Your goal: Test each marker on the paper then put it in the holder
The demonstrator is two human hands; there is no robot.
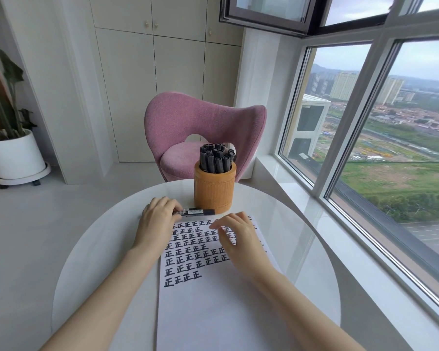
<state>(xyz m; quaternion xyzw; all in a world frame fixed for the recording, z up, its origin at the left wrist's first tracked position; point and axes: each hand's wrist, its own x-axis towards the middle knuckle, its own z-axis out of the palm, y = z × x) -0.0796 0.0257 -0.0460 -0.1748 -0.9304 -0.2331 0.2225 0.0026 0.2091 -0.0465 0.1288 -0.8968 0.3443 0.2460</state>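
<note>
A glossy white table (276,224) carries matt paper (213,312). The holder (214,191) looks like ribbed wood. The chair (203,117) is nubby cloth.

High-rise home nook, pink chair (203,127), potted plant (8,138), cupboards (162,72)

Slim left hand (157,220), uncovered; bare left forearm (107,287) enters from 7 o'clock. Slim right hand (240,238), uncovered; bare right forearm (302,300) enters from 5 o'clock. Arms uncovered along whole visible length.
</note>
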